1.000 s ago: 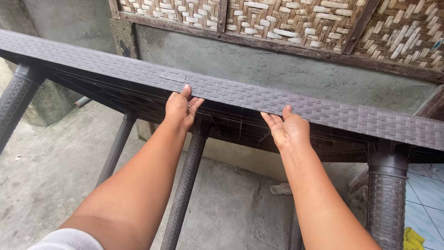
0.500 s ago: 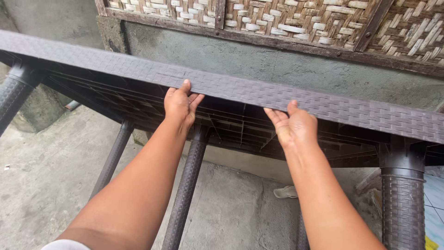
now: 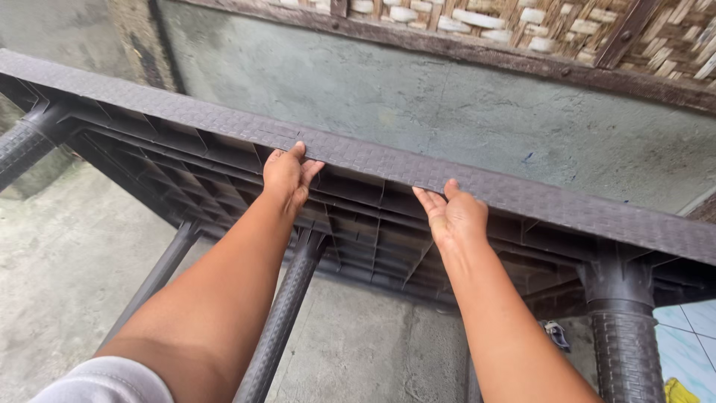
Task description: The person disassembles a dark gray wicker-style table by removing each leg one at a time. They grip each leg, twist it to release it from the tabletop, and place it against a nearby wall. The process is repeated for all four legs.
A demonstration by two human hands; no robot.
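Note:
A dark brown plastic table [image 3: 522, 198] with a woven-pattern rim is tipped up on its side, so its ribbed underside faces me. My left hand [image 3: 287, 173] grips the near upper rim, fingers hooked over the edge. My right hand [image 3: 451, 213] holds the same rim further right, thumb on the edge and fingers underneath. Textured round legs [image 3: 287, 313] stick out toward me below my arms, with another leg [image 3: 623, 336] at the right.
A grey concrete wall [image 3: 418, 97] stands right behind the table, topped by a woven bamboo panel [image 3: 671, 37]. The floor is rough concrete [image 3: 60, 276], with light tiles [image 3: 690, 336] and a small yellow object [image 3: 679, 392] at the lower right.
The table's rim has tilted further up and away, showing more of its ribbed underside. Both hands have stayed on the rim and risen with it.

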